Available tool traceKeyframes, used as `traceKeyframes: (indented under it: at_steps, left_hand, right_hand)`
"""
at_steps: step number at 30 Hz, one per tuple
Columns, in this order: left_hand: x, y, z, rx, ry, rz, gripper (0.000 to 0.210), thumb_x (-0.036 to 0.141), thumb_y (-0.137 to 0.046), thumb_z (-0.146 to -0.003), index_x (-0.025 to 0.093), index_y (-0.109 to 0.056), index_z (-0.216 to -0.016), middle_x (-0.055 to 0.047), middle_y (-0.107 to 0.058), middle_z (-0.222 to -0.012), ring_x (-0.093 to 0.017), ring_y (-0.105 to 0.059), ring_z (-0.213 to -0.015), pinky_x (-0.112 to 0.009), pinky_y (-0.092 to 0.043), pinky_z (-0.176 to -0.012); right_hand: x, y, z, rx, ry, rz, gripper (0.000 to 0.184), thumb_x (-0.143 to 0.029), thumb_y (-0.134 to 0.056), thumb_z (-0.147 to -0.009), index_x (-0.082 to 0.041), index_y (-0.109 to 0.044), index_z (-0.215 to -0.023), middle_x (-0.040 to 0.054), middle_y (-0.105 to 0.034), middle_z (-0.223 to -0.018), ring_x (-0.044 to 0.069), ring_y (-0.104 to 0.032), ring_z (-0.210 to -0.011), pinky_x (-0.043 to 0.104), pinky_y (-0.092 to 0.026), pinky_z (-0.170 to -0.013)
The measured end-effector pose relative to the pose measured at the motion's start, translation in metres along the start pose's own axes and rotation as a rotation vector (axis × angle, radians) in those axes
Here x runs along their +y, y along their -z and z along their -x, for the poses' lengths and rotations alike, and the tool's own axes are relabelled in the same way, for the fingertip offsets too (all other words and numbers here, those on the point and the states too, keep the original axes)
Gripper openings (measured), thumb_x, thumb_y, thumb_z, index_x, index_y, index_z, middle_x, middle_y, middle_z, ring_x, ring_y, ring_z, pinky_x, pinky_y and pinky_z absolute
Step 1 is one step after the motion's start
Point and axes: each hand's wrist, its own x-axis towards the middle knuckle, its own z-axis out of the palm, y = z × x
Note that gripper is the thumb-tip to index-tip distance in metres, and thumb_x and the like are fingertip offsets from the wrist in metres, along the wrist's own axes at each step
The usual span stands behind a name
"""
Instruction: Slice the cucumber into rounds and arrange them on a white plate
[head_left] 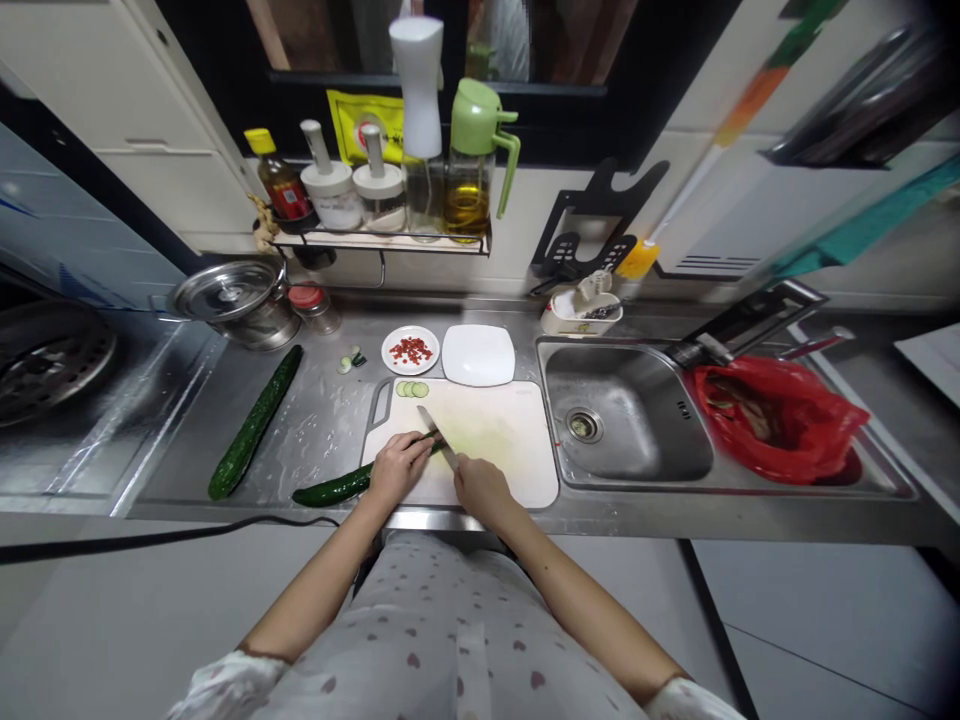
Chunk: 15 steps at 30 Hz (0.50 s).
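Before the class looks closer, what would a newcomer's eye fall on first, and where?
Probably first the bright red, crumpled plastic bag, gaping open at the right end of the steel sink. Next, likely the long dark green cucumber lying partly on the white rectangular chopping board, under the left grip, with a metal knife at its end in the right grip. Then perhaps the red pieces on the small round white plate behind the board.

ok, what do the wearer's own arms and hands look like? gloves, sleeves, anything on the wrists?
Left hand and right hand: both ungloved, no watch or bracelet visible. Forearms bare. Left sleeve and right sleeve are whitish, loose fabric ending near the elbows; any print there is too blurred to tell. No cables on either arm.
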Motion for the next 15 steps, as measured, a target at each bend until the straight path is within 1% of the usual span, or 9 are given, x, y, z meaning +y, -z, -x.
traceKeyframes:
  at_steps: [7, 15]
  left_hand:
    - [-0.0007, 0.0016, -0.0015, -0.008, -0.005, 0.011, 0.026, 0.032, -0.050, -0.091, 0.028, -0.070, -0.107, -0.006, -0.066, -0.105, -0.017, -0.060, -0.097, -0.032, -0.051, -0.086]
    - [0.0009, 0.0042, -0.0036, -0.013, -0.001, 0.007, 0.026, 0.032, -0.049, -0.092, 0.028, -0.070, -0.106, -0.006, -0.067, -0.105, -0.017, -0.060, -0.095, -0.032, -0.051, -0.085]
  right_hand:
    - [0.0066, -0.0032, 0.0099, -0.063, -0.019, 0.014, 0.028, -0.017, -0.035, -0.091, -0.014, -0.058, -0.107, 0.0135, -0.069, -0.095, 0.024, -0.065, -0.089, 0.029, -0.041, -0.068]
    - [0.0014, -0.0003, 0.0023, -0.057, -0.018, 0.005, 0.028, -0.016, -0.036, -0.091, -0.014, -0.058, -0.108, 0.0149, -0.068, -0.097, 0.024, -0.065, -0.090, 0.029, -0.042, -0.070]
